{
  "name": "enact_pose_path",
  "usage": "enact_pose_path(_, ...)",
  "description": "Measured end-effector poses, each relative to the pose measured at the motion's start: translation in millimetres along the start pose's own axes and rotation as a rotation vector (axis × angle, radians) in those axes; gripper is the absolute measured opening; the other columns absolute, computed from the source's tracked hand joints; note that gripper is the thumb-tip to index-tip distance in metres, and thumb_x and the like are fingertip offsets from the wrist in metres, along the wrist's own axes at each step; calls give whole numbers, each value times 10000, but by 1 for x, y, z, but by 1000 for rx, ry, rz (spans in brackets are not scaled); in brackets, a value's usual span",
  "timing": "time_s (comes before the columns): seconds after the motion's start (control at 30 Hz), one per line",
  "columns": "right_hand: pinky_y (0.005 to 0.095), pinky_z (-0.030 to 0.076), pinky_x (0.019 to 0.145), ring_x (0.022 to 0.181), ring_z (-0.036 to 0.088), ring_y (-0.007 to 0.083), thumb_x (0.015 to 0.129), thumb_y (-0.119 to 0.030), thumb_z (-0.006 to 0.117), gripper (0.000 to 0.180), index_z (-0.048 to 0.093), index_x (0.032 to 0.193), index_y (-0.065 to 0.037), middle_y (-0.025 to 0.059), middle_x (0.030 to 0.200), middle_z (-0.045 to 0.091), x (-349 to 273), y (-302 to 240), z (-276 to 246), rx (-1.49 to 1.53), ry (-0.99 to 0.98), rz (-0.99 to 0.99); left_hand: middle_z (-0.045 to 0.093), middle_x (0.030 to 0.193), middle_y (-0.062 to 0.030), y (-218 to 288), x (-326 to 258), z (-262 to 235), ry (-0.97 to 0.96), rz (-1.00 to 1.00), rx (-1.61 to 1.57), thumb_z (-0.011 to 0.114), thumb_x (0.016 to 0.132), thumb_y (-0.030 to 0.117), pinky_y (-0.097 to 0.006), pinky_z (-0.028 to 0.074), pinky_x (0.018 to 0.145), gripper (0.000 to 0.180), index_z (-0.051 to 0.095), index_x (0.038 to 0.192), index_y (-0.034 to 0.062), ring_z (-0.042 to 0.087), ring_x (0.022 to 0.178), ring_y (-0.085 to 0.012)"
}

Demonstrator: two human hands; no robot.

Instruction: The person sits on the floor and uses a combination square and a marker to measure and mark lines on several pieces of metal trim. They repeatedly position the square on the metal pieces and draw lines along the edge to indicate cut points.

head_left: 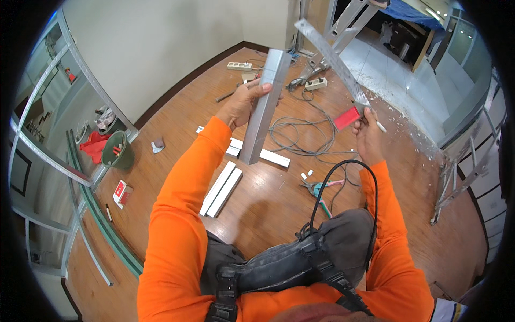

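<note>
My left hand (244, 106) is closed around a grey metal rectangular profile (261, 121), holding it up at a slight tilt above the floor. Its fingers wrap behind the profile and the thumb lies on the front. To the right, my right hand (368, 138) grips a try square with a long steel blade (333, 63) and a red handle (346, 118). A white pen-like stick (381, 126) pokes out from the same fingers. The square and the profile are apart. Below the profile lie short white-faced channel pieces (224, 188) and another white piece (274, 157).
Pliers-like snips (321, 194) lie before my right knee. Grey cable (300, 134) coils across the wooden floor near power strips (316, 83). A green bucket (116, 149), red-white box (122, 193) and long green profiles (102, 214) are left. Ladder legs (343, 32) stand behind.
</note>
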State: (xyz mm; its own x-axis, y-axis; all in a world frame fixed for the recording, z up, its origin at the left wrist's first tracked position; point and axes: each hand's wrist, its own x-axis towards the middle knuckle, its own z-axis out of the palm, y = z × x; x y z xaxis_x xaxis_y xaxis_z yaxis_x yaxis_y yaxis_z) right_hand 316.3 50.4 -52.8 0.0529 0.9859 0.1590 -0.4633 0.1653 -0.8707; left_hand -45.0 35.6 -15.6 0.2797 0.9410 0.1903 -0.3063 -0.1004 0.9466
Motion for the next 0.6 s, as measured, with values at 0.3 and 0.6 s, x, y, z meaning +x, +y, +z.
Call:
enact_pose_path(0.3,235,417,492,586,538,72,987,-266,607,160,621,1043,-117,-33,749,615,-77,51,-108,-56,-64,197,683,944,-99,-26,8,-20,333,-54,177,717,905,305,-379,554,771,441,569,1209,21,667,798,-201)
enact_pose_path(0.6,235,416,534,625,550,91,986,-321,611,203,582,1072,-140,-24,761,592,-181,175,-183,15,216,504,704,1049,-171,-288,-126,-86,256,-893,748,846,709,493,-411,558,777,697,686,1194,19,686,910,-287)
